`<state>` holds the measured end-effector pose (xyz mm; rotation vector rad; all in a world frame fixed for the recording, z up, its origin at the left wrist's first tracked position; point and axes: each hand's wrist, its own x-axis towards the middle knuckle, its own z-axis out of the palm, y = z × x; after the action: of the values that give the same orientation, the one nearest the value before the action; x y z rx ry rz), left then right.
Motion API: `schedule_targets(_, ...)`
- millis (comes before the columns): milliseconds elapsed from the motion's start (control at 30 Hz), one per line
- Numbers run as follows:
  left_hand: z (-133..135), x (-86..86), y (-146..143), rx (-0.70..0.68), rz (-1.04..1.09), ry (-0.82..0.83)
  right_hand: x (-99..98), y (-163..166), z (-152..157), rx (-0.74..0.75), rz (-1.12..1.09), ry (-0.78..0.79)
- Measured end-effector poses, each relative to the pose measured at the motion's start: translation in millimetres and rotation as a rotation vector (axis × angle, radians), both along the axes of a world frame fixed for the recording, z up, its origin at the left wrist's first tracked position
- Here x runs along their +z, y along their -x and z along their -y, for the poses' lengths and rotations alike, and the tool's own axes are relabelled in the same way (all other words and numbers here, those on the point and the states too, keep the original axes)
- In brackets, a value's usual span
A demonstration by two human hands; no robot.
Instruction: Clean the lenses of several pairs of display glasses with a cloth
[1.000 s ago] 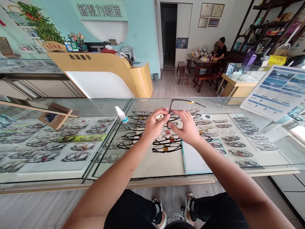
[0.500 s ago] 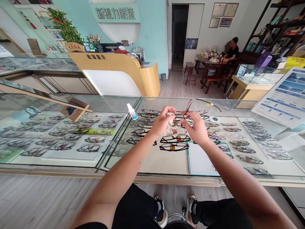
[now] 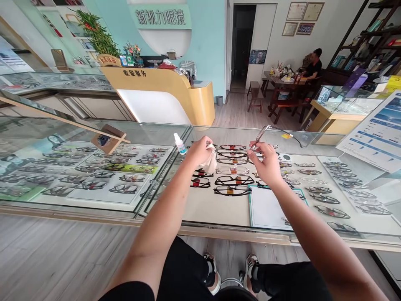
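My left hand (image 3: 199, 151) is closed on a pale cleaning cloth (image 3: 210, 163) that hangs down from the fingers over the glass counter. Apart from it, my right hand (image 3: 267, 162) pinches a pair of eyeglasses (image 3: 260, 134) by the front, with one temple reaching out to the right and a small orange tag on it. Close to my left hand, a small white spray bottle (image 3: 180, 144) with a blue label stands on the glass. Under both hands, several rows of eyeglass frames (image 3: 234, 180) lie inside the showcase.
A wooden-framed tabletop mirror (image 3: 108, 139) stands on the left showcase. To the right leans a printed leaflet board (image 3: 374, 133). A white sheet with a teal edge (image 3: 270, 208) lies in the case. Beyond are a yellow cashier desk (image 3: 200, 102) and a seated person (image 3: 313, 67).
My hands have moved apart: the left one with the cloth has gone left, the right one with the eyeglasses slightly right. The view has shifted a little.
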<state>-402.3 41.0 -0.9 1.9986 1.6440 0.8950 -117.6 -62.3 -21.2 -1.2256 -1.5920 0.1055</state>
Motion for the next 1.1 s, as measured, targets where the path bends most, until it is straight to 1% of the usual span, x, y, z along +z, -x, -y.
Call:
schedule_targets(67, -4, 0.9, 5, -0.003, 0.023, -0.022, 1.5, -2, 0, -0.01, -0.004, -0.001)
schedule_targets(133, -6, 2.7, 8, -0.025, 0.096, -0.01, 4.0, -4, -1, -0.023, -0.02, -0.005)
schedule_targets(200, -6, 4.5, 8, -0.08, 0.216, 0.058, 6.9, -7, -1, -0.039, -0.042, -0.013)
schedule_targets(300, -4, 6.5, 2, -0.209, 0.352, 0.238, 10.3, -10, -1, -0.063, -0.072, -0.02)
schedule_targets(367, -3, 7.7, 1, -0.294, 0.337, 0.328, 11.5, -10, -1, -0.07, -0.083, -0.019)
schedule_targets(400, -3, 8.3, 2, -0.313, 0.307, 0.342, 11.9, -10, -1, -0.072, -0.086, -0.019)
schedule_targets(467, -5, 9.3, 9, -0.288, 0.222, 0.304, 12.5, -10, -1, -0.075, -0.087, -0.018)
schedule_targets(633, -10, 12.0, 32, -0.096, -0.06, 0.064, 13.8, -9, 0, -0.064, -0.083, -0.017)
schedule_targets(700, -9, 15.3, 34, -0.006, -0.102, -0.029, 13.7, -8, 1, -0.058, -0.083, -0.013)
schedule_targets(800, -7, 22.1, 31, 0.159, 0.018, -0.211, 12.7, -9, 1, -0.065, -0.084, -0.013)
schedule_targets(867, -8, 24.7, 28, 0.329, 0.127, -0.326, 11.8, -9, 1, -0.071, -0.084, -0.019)
schedule_targets(900, -10, 24.7, 27, 0.434, 0.169, -0.347, 11.4, -10, 0, -0.071, -0.084, -0.025)
schedule_targets(933, -12, 23.5, 27, 0.542, 0.203, -0.334, 11.0, -10, 0, -0.07, -0.083, -0.031)
schedule_targets(1000, -18, 18.5, 27, 0.708, 0.249, -0.222, 10.5, -11, -1, -0.068, -0.086, -0.045)
schedule_targets(1033, -21, 15.1, 29, 0.749, 0.258, -0.152, 10.4, -12, -1, -0.068, -0.089, -0.05)
schedule_targets(1100, -27, 8.0, 33, 0.756, 0.254, -0.039, 10.2, -12, -2, -0.07, -0.1, -0.055)
